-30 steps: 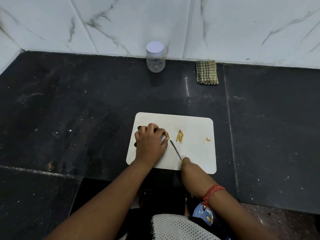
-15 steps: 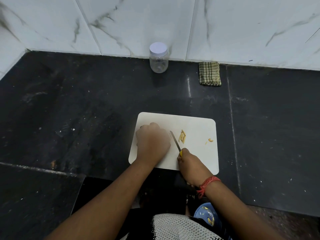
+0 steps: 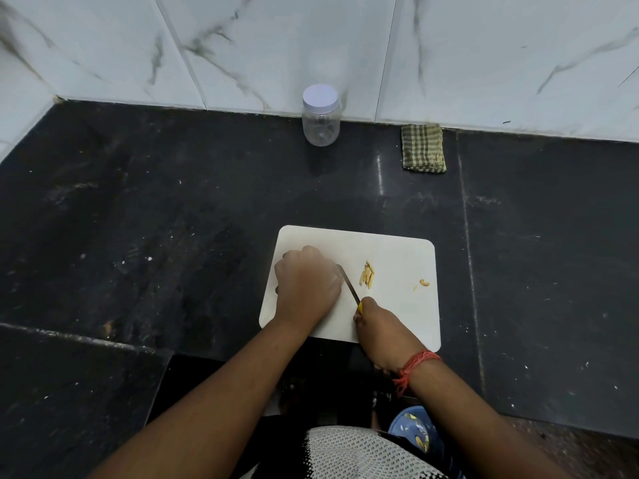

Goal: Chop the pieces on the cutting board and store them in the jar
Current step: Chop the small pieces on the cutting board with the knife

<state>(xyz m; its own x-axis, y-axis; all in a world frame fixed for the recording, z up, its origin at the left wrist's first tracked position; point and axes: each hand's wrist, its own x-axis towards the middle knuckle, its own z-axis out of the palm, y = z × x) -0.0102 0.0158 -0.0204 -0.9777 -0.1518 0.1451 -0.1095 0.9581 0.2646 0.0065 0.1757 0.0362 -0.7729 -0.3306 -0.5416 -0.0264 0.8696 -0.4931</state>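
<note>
On the white cutting board, the left hand is curling over something hidden while the right hand is gripping a knife; chopped pieces are lying at three o'clock of the blade.

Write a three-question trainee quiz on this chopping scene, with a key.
1. True or false: the jar has its lid on.
2. Which hand grips the knife? A) left hand B) right hand
3. Fill in: the folded checked cloth lies against the ____, to the right of the jar.

Key:
1. True.
2. B; the left hand rests curled on the cutting board, beside the blade.
3. Wall; the sliced pieces lie on the board, none in the jar.
</note>
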